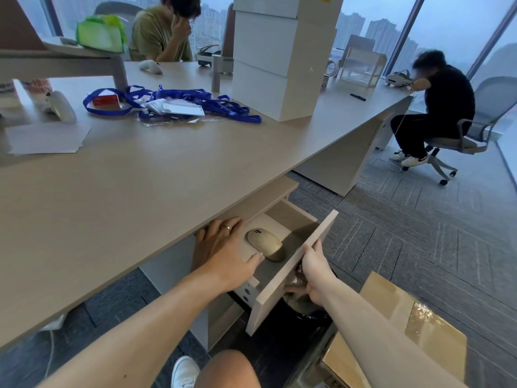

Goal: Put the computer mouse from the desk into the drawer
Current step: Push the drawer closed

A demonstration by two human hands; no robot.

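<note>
An office with floor-to-ceiling windows and grey patterned carpet, viewed from above a long pale wood-grain table [145, 175]. On the table lie a tangle of blue lanyards [179, 102] with white badge cards, loose sheets of paper [47, 138] at the left, and a tall stack of white boxes [282, 57] toward the far side. Two other people sit at the table's far end, one in an olive shirt [159, 32] and one in black on a swivel chair [458, 135]. Below the table's near edge a shallow drawer [291, 219] stands pulled out. The computer mouse [264, 242], beige, rests on the drawer floor near its middle, scroll wheel pointing away from the wearer. The left hand [226, 253] lies inside the drawer just beside the mouse, palm down, its fingers spread apart and gripping nothing; the thumb tip lies close to the mouse's near end, and whether it touches cannot be told. A ring shows on one finger. The right hand [314, 273] holds the drawer front panel [293, 273], thumb on the inner face and the fingers wrapped around the outer face, clamped on the board. A brown cardboard box [397, 326] with taped seams sits on the floor at the lower right, beside a dark bin beneath the drawer front.
</note>
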